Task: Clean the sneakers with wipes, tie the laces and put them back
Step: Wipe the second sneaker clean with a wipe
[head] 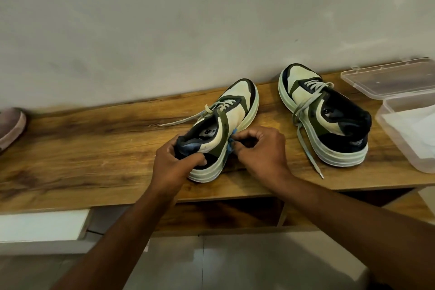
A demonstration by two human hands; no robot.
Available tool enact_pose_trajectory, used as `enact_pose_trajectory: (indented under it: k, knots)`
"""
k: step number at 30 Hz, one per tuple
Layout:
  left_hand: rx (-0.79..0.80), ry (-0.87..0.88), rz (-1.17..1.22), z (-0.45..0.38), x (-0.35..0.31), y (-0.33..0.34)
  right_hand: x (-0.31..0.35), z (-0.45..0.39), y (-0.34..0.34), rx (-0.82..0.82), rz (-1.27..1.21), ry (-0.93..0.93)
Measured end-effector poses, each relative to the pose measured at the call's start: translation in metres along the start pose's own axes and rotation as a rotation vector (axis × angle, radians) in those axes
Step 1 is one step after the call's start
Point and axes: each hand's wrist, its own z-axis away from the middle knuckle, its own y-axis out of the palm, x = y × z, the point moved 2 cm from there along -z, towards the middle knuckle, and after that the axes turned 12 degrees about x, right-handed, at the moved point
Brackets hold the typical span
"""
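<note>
Nearest the camera, two bare forearms are seen entering from the lower edge; the elbows are cut off. The left hand (175, 160) is curled round the heel of the near sneaker (220, 132), with its fingers (197, 159) wrapped over the dark collar; the thumb is hidden behind the heel. The right hand (261, 148) is held against the sneaker's right side, its fingers bent inward and pinched on a small blue wipe (231, 142). Most of the wipe is concealed by the fingers, so its shape cannot be determined.

The near sneaker is stood upright on the wooden table (82, 148), toe pointed away. A thick, ribbed pale sole, cream panels, olive trim and a dark heel are visible. Its laces (188, 119) are untied, one end trailed leftward across the grained, glossy tabletop.

To the right, apart from it, the second sneaker (322, 113) is stood likewise, its loose laces (306, 129) draped down the side onto the table.

At the right edge, a clear plastic box (404, 139) is partly cut off; white sheets are seen inside, blurred. Its hinged lid (388, 80) is lain open behind. At the far left, a pinkish shoe (11, 127) is mostly out of frame. A plain matt wall (188, 19) is set behind.
</note>
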Motion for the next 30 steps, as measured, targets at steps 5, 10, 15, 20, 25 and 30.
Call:
enact_pose_trajectory:
  k: [5,10,15,20,25,30]
  knots:
    - [-0.060,-0.078,0.280,-0.008,0.004,-0.009,0.013,0.023,0.015,0.105,0.198,-0.394]
    - [-0.049,-0.092,0.365,-0.011,0.004,-0.014,0.018,0.036,0.021,0.292,0.461,-0.703]
    - [-0.063,-0.156,0.431,-0.012,0.005,-0.015,0.020,0.027,0.017,0.287,0.498,-0.723]
    - [-0.129,-0.186,0.497,-0.011,0.001,-0.006,0.025,0.010,0.012,0.133,0.349,-0.541]
    - [-0.150,-0.237,0.549,-0.009,-0.002,-0.004,0.033,0.042,0.031,0.276,0.656,-0.843]
    - [-0.141,-0.254,0.570,-0.007,-0.005,-0.003,0.031,0.048,0.036,0.308,0.817,-0.950]
